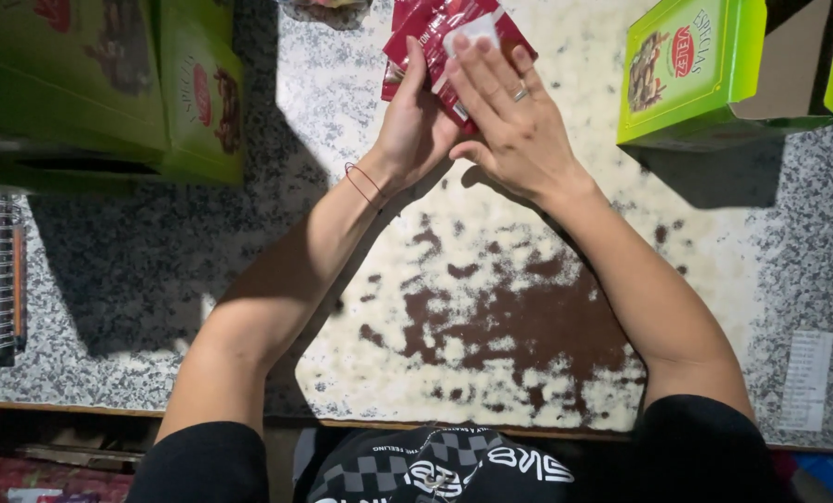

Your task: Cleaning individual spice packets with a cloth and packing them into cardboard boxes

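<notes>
Both hands' fingers (491,70) clamp red sachets (435,28) between green boxes (691,70).

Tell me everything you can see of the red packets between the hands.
The red packets are a small bunch of flat, glossy sachets, dark red with white print and a white patch on the top one. They look like foil or plastic. They are pressed together between the left hand and the right hand, whose flat fingers cover their lower part. They sit above the speckled stone counter, fanned slightly at the top. Their count is unclear.
</notes>
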